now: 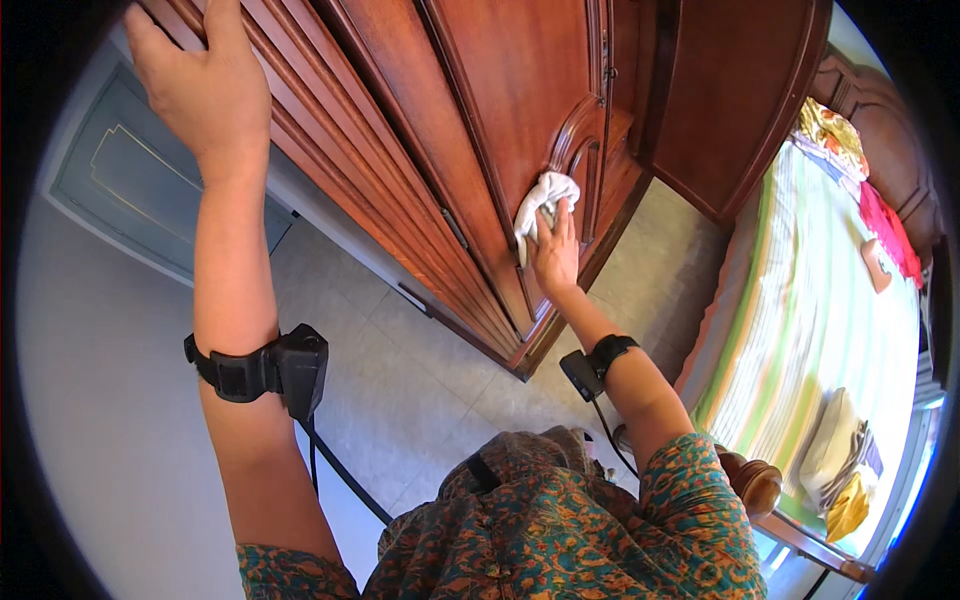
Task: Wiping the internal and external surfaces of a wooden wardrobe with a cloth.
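Note:
A tall reddish-brown wooden wardrobe (510, 82) stands before me. My right hand (556, 251) presses a crumpled white cloth (550, 196) against the lower part of its door panel, beside a carved curved moulding (576, 127). My left hand (206, 90) is raised at the upper left, against the wardrobe's ribbed side trim (330, 97). Its fingertips are cut off by the picture's top edge, so I cannot tell whether it grips the edge. Black straps with small devices are on both forearms.
Another wardrobe door (731, 97) stands swung out at the upper right. Beyond it is a bed (810, 300) with a striped sheet, clothes and a pillow; its rounded wooden post (754, 484) is near my right elbow. A grey door (135, 172) is at the left, tiled floor (405, 382) below.

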The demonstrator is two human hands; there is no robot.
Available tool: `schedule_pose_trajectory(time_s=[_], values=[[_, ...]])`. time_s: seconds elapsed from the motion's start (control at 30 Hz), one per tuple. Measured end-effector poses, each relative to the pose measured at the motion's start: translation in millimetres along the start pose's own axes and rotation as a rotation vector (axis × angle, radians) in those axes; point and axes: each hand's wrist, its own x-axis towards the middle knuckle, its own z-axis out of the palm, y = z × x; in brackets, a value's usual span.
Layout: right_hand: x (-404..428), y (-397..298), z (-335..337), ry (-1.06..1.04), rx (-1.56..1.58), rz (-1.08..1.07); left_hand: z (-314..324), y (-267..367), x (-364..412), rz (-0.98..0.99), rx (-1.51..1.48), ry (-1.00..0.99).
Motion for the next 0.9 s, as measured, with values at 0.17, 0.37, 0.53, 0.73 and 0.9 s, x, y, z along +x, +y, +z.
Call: schedule_pose_trajectory(time_s=[0.17,0.37,0.53,0.73,0.9], values=[[-7,-3,-2,-0.063,-0.068,0.031,-1,6,1,-0.020,-0.005,-0.015],[16,-8,10,0.032,-0.019,0.160,-2,9,-1,-0.040,-0.035,-0.044],[78,14,14,0.305,0.231,0.093,0,-10,-4,0.021,0.108,0.016],[149,33,1,0.295,0.235,0.155,-2,-10,0,0.016,-0.002,0.026],[202,78,-1,0.122,0.018,0.210,-2,-11,-2,0.015,0.013,0.027]])
